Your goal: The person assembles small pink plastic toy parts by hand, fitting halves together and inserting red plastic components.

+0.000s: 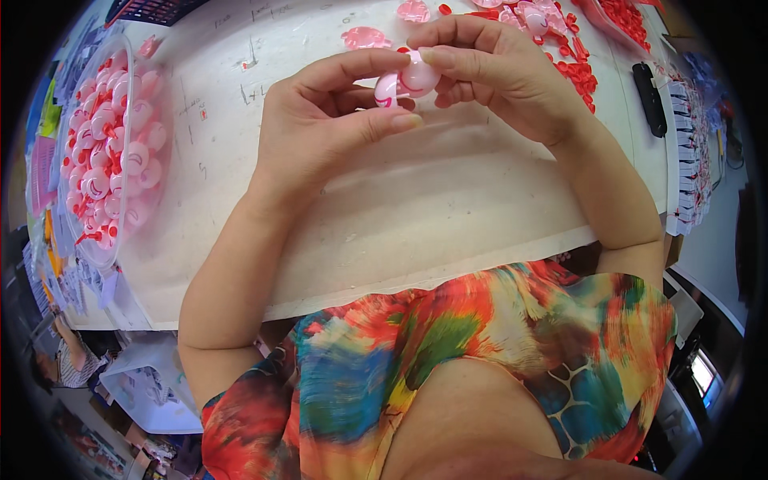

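Observation:
Over the far middle of the white table, both of my hands meet on a small pink plastic toy part [419, 78] with rounded, glossy lobes and darker pink curved lines. My left hand [320, 108] curls round its left side, thumb below and fingers above. With thumb and forefinger, my right hand [500, 76] pinches its upper right, where a bit of red shows. The fingers hide some of the part. Just beyond my left fingertips lies a flat pink piece [366, 38], and another pink piece [414, 10] lies at the far edge.
At left stands a clear tub [120, 240] full of round pink-and-white parts with red bits. Small red pieces [578, 80] and pink shells are heaped at the far right, beside a tray of red pieces [624, 28]. A black elongated object [649, 100] lies near the right edge.

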`<state>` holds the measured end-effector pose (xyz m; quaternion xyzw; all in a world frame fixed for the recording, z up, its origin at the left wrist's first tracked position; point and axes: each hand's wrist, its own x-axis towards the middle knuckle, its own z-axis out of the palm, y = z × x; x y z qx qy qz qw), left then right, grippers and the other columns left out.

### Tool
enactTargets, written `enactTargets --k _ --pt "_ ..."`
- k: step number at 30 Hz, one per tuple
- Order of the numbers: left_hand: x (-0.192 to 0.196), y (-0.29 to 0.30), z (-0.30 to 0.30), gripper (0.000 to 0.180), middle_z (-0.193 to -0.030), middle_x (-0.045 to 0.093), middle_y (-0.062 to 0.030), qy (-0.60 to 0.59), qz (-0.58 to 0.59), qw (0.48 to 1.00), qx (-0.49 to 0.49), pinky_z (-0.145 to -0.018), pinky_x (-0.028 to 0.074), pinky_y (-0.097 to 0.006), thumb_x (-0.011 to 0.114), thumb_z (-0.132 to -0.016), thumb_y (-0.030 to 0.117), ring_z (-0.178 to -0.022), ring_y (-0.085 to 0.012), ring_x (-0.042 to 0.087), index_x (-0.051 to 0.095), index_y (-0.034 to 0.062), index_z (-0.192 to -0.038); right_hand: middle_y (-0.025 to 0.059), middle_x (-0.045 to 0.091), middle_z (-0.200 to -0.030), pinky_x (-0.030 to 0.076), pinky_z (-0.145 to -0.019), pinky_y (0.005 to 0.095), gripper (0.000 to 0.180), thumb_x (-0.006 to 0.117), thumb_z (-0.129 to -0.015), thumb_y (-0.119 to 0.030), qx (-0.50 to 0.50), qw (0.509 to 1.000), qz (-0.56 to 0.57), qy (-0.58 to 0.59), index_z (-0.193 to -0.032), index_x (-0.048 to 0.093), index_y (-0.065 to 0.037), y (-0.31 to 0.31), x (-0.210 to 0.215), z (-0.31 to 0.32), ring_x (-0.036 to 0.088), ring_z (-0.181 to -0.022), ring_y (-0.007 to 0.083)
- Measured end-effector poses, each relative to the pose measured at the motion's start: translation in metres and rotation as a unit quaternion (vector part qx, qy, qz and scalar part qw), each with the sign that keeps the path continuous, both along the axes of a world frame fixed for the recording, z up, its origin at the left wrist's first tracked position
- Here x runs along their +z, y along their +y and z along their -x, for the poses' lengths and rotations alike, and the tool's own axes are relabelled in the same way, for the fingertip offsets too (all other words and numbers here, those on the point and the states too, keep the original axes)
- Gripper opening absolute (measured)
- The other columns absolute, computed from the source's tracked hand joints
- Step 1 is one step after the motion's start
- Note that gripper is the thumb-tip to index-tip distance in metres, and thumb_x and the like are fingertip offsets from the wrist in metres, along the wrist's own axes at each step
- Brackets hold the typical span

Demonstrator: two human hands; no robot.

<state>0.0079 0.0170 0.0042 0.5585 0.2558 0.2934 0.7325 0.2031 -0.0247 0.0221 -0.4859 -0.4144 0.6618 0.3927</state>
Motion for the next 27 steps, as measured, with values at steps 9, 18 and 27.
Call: enactTargets --k 9,18,27 --pt "-0.001 -0.002 -0.004 0.040 -0.094 0.060 -0.0106 -0.013 0.019 0.995 0.097 -0.072 0.050 -0.026 0.068 -0.067 -0.002 -0.082 -0.0154 0.059 0.054 -0.0041 -0.105 0.0061 0.058 -0.090 0.046 -0.075 0.0261 0.031 0.065 -0.075 -0.014 -0.059 0.996 -0.059 0.036 -0.100 0.053 0.000 -0.009 -0.009 0.020 0.056 -0.084 0.0114" --pt "0.003 -0.002 -0.004 0.041 -0.101 0.057 -0.0126 -0.009 0.032 0.997 0.072 -0.081 0.048 -0.030 0.062 -0.070 -0.003 -0.088 -0.0196 0.058 0.051 -0.0032 -0.110 0.0026 0.057 -0.093 0.043 -0.074 0.0229 0.022 0.057 -0.081 -0.016 -0.120 0.991 -0.054 0.027 -0.100 0.054 -0.005 -0.006 -0.014 0.015 0.054 -0.082 0.0095" --pt "0.002 0.001 -0.001 0.038 -0.090 0.060 -0.0115 -0.024 0.017 0.996 0.089 -0.070 0.050 -0.024 0.064 -0.068 -0.005 -0.077 -0.0146 0.060 0.053 -0.0046 -0.105 0.0029 0.056 -0.093 0.041 -0.076 0.0247 0.025 0.054 -0.082 -0.017 -0.019 0.995 -0.079 0.061 -0.102 0.052 -0.004 -0.008 -0.006 0.000 0.052 -0.085 0.0093"
